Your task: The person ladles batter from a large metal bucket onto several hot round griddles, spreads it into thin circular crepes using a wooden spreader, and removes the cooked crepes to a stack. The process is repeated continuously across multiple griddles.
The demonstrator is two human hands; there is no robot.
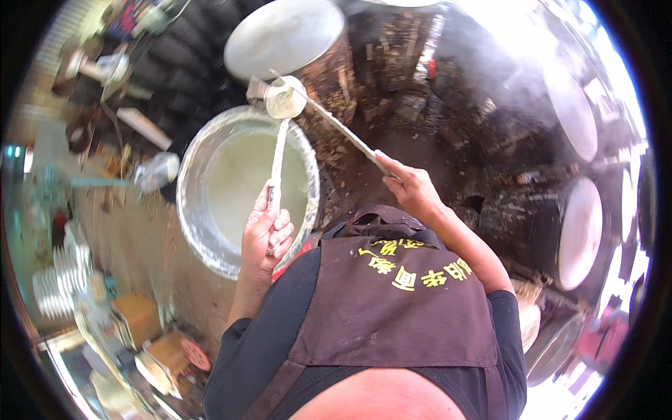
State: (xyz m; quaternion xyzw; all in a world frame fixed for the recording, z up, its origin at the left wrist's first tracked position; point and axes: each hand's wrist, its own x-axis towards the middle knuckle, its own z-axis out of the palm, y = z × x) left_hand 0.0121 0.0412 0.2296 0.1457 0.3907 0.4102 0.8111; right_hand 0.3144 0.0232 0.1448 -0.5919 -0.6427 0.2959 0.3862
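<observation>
My left hand grips a ladle by its whitish, coated handle. The ladle's pale round bowl is raised at the far edge of a large metal tub. Milky, pale-green liquid fills part of that tub. With its fingers closed, my right hand holds a long thin stick, slanting up and left. The stick's far end lies at or across the ladle's bowl; whether they touch I cannot tell. What the bowl contains is blurred.
Beyond the tub stands a dark, crusted drum with a wide pale round top. Similar round tops line the right side, with steam at the upper right. At left are white stacked items and a wooden box.
</observation>
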